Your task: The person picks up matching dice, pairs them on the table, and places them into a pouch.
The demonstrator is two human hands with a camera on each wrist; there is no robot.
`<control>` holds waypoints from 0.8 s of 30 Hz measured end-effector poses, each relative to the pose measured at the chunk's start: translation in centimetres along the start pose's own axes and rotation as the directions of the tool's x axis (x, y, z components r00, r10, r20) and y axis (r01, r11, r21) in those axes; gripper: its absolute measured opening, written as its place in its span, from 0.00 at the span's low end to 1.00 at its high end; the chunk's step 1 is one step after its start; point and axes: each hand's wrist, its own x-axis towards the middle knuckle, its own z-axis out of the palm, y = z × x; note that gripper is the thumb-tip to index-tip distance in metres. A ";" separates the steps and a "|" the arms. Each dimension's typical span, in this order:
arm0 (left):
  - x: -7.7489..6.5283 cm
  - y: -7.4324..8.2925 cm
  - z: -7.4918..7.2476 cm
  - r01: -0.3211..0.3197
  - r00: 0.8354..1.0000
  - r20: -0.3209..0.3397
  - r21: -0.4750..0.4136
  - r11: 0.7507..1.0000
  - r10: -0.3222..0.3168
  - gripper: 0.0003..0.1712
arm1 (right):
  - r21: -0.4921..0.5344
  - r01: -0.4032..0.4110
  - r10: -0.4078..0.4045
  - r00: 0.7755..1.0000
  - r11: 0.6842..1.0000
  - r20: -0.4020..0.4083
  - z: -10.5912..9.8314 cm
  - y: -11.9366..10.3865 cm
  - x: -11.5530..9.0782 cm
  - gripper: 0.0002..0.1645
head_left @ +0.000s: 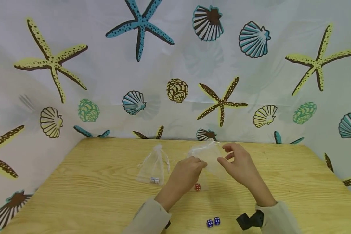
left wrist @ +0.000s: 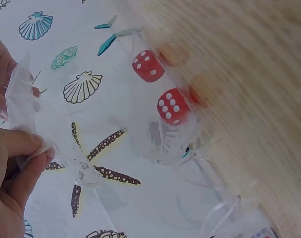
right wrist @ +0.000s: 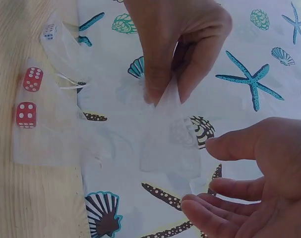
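Note:
Between thumb and fingers, my left hand (head_left: 185, 170) pinches the edge of a sheer white drawstring pouch (right wrist: 167, 141), raised above the table with no dice visible inside. To its right, my right hand (head_left: 241, 164) has its fingers loosely spread and apart, close to the pouch; the right wrist view shows nothing gripped. Below the left hand lies a second sheer pouch (right wrist: 51, 144) with two red dice (right wrist: 26, 115) in it, partly hidden in the head view. A third pouch (head_left: 156, 162), holding white dice (head_left: 154, 180), lies to the left. Two blue dice (head_left: 213, 222) sit near the front.
A light wood-grain table (head_left: 90, 191) carries everything. White cloth (head_left: 105, 78) printed with starfish and shells stands around its back and sides. Dark straps with a small black device (head_left: 249, 220) sit at the right wrist.

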 end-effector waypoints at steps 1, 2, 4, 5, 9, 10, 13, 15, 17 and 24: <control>-0.3 -0.1 -0.1 -0.010 1.000 -0.013 0.015 1.000 0.010 0.11 | 0.016 -0.018 0.018 1.000 1.000 0.019 0.2 0.0 0.1 0.24; -0.5 -0.1 -0.2 -0.014 1.000 -0.026 0.025 1.000 0.014 0.11 | 0.037 -0.035 0.033 0.999 0.999 0.040 0.4 0.0 0.2 0.25; -1.1 -0.1 -0.6 -0.023 0.999 -0.045 0.039 0.999 0.024 0.12 | 0.083 -0.061 0.055 0.996 0.995 0.076 0.9 0.0 0.3 0.27; -1.4 -0.2 -0.7 -0.029 0.998 -0.051 0.045 0.999 0.031 0.12 | 0.109 -0.075 0.065 0.993 0.991 0.094 1.1 0.1 0.4 0.28; -2.3 -0.2 -1.3 -0.050 0.997 -0.057 0.062 0.997 0.054 0.13 | 0.225 -0.145 0.107 0.979 0.964 0.173 1.7 0.0 0.4 0.31; -2.5 -0.2 -1.4 -0.055 0.996 -0.061 0.071 0.996 0.059 0.13 | 0.254 -0.165 0.116 0.974 0.953 0.195 1.9 -0.1 0.3 0.32; -2.9 -0.1 -1.7 -0.068 0.995 -0.069 0.103 0.992 0.075 0.12 | 0.356 -0.220 0.130 0.957 0.908 0.258 2.4 -0.3 0.2 0.33; -3.1 -0.1 -1.8 -0.085 0.993 -0.067 0.116 0.990 0.094 0.11 | 0.412 -0.244 0.135 0.951 0.878 0.277 2.7 -0.3 0.1 0.30; -3.3 0.0 -1.7 -0.102 0.992 -0.063 0.128 0.987 0.111 0.10 | 0.445 -0.245 0.130 0.953 0.861 0.273 2.9 -0.3 0.1 0.26; -3.7 0.3 -1.5 -0.091 0.994 -0.055 0.112 0.990 0.097 0.11 | 0.483 -0.205 0.105 0.968 0.851 0.228 3.1 0.0 0.1 0.15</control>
